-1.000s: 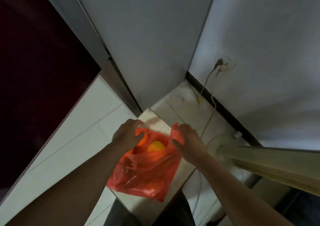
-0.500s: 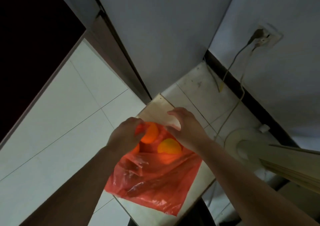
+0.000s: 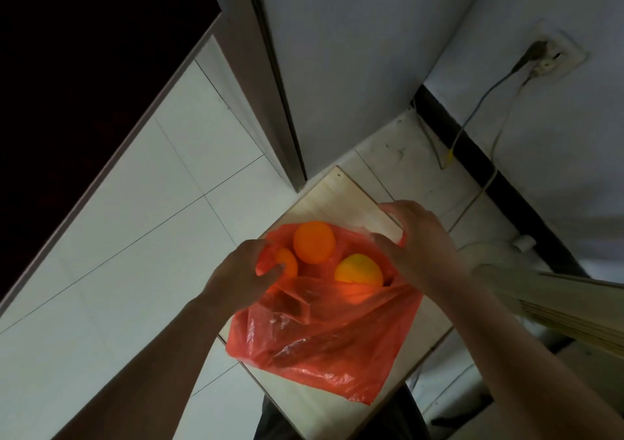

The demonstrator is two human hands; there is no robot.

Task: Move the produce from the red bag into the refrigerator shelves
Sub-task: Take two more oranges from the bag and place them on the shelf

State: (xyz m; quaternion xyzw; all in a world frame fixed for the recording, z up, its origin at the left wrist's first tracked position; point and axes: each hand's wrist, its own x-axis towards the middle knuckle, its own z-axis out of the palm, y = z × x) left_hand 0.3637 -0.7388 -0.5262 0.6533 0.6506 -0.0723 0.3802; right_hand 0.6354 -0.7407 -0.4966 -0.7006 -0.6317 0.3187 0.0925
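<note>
A red plastic bag (image 3: 324, 338) lies on a small pale wooden board (image 3: 341, 196), its mouth pulled wide. Inside I see a round orange (image 3: 314, 242), a smaller orange fruit (image 3: 287, 264) at the left rim, and a yellow-orange fruit (image 3: 358, 269) to the right. My left hand (image 3: 241, 270) grips the bag's left rim beside the small fruit. My right hand (image 3: 417, 240) grips the right rim and its handle. The grey refrigerator door (image 3: 337, 68) stands closed straight ahead.
White floor tiles (image 3: 135, 237) spread to the left, under a dark cabinet front (image 3: 84, 68). A wall socket (image 3: 547, 57) with cables sits at the upper right, above a black skirting. A pale fan stand (image 3: 540, 291) lies to the right.
Both hands have pulled the bag's mouth wider apart, my right hand shifting right onto the rim. More fruit shows now, and the camera has tipped closer over the bag.
</note>
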